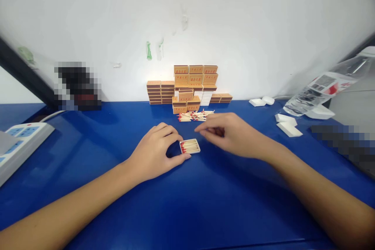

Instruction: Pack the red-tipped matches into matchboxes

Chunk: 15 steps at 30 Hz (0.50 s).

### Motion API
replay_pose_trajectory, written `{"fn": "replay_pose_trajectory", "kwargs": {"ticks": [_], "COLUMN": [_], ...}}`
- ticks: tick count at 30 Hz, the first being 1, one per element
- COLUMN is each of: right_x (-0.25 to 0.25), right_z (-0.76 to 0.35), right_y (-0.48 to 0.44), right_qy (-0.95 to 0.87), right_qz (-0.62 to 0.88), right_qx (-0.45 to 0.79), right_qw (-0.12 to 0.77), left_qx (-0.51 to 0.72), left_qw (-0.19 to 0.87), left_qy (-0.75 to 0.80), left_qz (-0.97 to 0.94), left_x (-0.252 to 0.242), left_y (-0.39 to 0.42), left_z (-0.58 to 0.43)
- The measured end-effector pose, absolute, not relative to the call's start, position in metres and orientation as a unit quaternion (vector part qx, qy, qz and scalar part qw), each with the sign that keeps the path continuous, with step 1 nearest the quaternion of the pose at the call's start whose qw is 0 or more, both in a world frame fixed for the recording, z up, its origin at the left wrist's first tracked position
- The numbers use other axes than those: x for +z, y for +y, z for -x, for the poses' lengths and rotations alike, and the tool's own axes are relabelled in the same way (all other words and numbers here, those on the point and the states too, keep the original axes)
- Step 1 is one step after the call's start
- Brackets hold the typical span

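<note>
A small white matchbox tray point(198, 150) lies on the blue table, filled with red-headed matches point(190, 146). My left hand point(158, 152) grips the tray by its left end, the thumb at the near edge and the fingers at the far side. My right hand point(227, 133) hovers just to the right of the tray, thumb and forefinger drawn together in a pinch. Whatever may sit between those fingertips is too small to make out. Beyond the tray, a loose pile of matches point(193, 116) lies partly behind my right hand.
Stacked orange matchboxes point(195, 79) stand against the white wall point(234, 27). White empty trays point(288, 127) lie at right near a tilted water bottle point(322, 86). A power strip point(38, 136) sits at left on the blue table point(175, 211). Two items are pixelated.
</note>
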State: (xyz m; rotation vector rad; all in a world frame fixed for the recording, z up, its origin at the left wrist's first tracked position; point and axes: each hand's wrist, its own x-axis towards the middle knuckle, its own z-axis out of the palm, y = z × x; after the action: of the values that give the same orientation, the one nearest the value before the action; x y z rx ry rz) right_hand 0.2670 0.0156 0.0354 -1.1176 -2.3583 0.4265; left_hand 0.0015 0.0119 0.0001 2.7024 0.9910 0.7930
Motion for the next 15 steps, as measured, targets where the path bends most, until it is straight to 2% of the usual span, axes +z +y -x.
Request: {"fn": "replay_pose_trajectory", "kwargs": {"ticks": [5, 8, 15], "right_x": [0.038, 0.034, 0.024], "right_z": [-0.317, -0.341, -0.344], "right_y": [0.066, 0.092, 0.117], "right_qy": [-0.668, -0.511, -0.452], "right_qz": [0.649, 0.735, 0.772], "right_qx": [0.086, 0.133, 0.199], "right_qw": [0.356, 0.425, 0.401], "left_qx": [0.264, 0.267, 0.277], "left_qw": [0.095, 0.102, 0.100], "left_qy": [0.321, 0.319, 0.323], "left_qz": [-0.905, -0.904, -0.899], "left_x": [-0.001, -0.001, 0.001], "left_y": [0.012, 0.013, 0.014], "left_z": [0.000, 0.001, 0.002]}}
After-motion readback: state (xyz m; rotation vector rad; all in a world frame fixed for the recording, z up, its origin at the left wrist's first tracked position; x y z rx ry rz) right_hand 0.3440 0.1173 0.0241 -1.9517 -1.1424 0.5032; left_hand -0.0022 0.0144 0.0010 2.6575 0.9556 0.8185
